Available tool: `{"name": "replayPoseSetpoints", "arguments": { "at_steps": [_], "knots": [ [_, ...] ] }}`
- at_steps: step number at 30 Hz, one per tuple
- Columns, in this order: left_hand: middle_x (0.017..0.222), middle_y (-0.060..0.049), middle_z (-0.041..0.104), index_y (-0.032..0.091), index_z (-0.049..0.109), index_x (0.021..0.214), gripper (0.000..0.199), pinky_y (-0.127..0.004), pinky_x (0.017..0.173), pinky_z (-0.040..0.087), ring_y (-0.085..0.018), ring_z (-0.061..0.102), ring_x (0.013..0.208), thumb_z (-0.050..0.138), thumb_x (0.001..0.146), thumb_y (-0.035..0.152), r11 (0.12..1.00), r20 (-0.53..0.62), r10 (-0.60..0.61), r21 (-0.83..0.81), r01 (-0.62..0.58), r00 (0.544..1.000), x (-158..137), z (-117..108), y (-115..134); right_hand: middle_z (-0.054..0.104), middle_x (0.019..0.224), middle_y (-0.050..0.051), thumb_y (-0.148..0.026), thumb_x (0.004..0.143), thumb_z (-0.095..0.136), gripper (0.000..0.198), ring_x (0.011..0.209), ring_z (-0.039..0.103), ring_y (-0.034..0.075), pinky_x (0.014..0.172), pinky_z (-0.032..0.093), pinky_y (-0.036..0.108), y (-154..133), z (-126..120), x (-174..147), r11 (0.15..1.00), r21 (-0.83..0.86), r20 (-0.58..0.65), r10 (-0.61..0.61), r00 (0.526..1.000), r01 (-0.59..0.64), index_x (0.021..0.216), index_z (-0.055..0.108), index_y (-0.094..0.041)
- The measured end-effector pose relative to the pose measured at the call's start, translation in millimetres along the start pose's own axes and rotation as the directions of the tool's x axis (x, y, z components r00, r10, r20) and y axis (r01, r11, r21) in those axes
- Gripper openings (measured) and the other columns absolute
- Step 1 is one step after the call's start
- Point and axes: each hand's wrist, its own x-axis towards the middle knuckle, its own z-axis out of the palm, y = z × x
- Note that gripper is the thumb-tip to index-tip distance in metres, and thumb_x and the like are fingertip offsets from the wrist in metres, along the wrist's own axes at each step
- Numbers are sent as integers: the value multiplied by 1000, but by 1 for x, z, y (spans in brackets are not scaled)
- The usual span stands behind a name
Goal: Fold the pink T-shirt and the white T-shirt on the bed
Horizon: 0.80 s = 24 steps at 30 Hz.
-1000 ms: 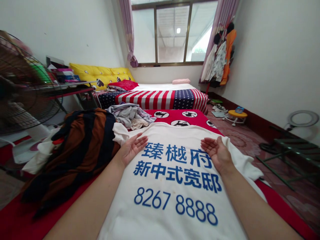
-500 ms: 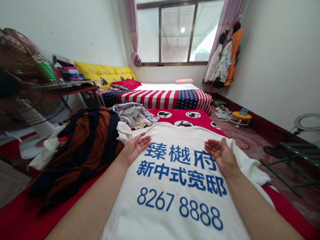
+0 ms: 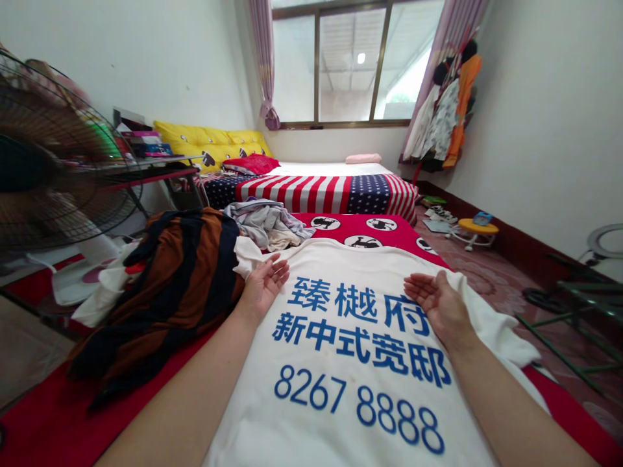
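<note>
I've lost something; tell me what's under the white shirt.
Red printed cloth shows past the far edge of the white shirt; whatever lies directly beneath is covered.

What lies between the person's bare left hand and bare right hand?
In the head view, a spread white cloth shirt lies between the left hand and right hand, its top row of large blue printed characters facing up.

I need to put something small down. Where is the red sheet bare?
The red sheet shows bare beyond the shirt, right of the grey clothes, and between the striped garment and left forearm. It's crowded at left, where garment and grey clothes lie heaped.
</note>
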Motion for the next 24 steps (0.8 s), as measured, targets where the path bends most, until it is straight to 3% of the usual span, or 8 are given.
{"name": "replayPoseSetpoints", "arguments": {
  "at_steps": [9, 17, 24],
  "knots": [
    [81, -8, 69, 12, 64, 100, 18, -25, 69, 55, -14, 67, 74, 52, 87, 13, 1000, 23, 3, -2, -3, 1000, 0, -2, -1, 72, 70, 12, -33, 98, 29, 53, 63, 69, 16, 62, 57, 25, 1, 1, -2, 999, -40, 15, -13, 1000, 14, 70, 68, -11],
    [81, -9, 69, 10, 63, 102, 18, -25, 70, 57, -15, 68, 74, 52, 87, 11, 999, 25, -20, 40, 19, 999, 0, -1, -2, 73, 75, 9, -48, 89, 48, 43, 68, 68, 16, 67, 57, 25, 8, -5, 0, 995, -88, 60, -40, 997, 45, 74, 71, -14],
    [84, -10, 70, 9, 63, 104, 21, -27, 74, 58, -16, 69, 77, 55, 85, 10, 995, 40, -36, 90, 32, 999, 3, -5, -2, 72, 77, 8, -61, 76, 61, 46, 71, 68, 17, 70, 56, 25, 12, -7, -4, 986, -156, 57, -56, 997, 64, 77, 70, -16]
  ]
}}
